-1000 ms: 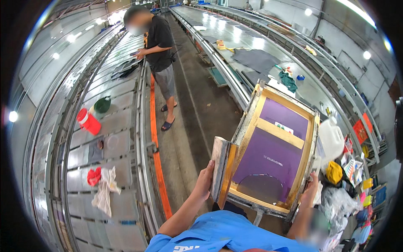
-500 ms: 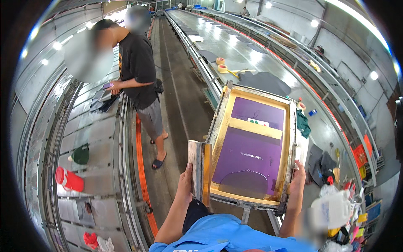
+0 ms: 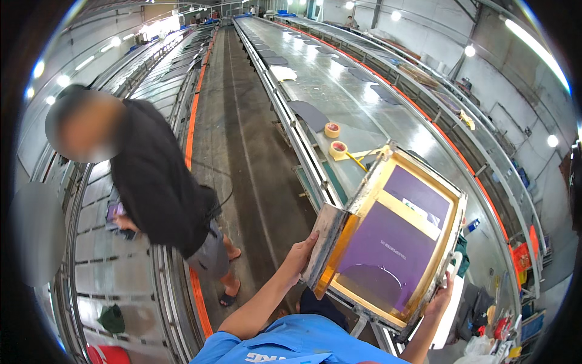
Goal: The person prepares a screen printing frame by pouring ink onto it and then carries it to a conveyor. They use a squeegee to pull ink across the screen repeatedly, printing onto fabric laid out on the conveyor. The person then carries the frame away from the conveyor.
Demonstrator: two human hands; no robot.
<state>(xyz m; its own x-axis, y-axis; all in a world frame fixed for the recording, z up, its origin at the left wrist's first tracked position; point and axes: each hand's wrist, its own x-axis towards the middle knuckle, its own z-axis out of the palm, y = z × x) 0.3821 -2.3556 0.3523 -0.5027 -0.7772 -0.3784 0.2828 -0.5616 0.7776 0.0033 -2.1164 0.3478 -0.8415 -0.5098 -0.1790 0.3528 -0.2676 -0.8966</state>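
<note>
left hand (image 3: pixel 301 255): forearm slanting up and rightward, gripping squeegee (image 3: pixel 322 244) | right hand (image 3: pixel 441 299): forearm raised, clasping right edge of screen (image 3: pixel 393 240) | screen: slanted before torso, near table (image 3: pixel 332 80) | squeegee: along screen's left side

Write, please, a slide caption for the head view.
Left grip on an amber-bladed squeegee, right grip on a framed purple screen, near a long table.

Print wkshop, long tbls (image 3: pixel 345 109), framed screen (image 3: pixel 388 236), dk flat pcs (image 3: pixel 308 115)
</note>
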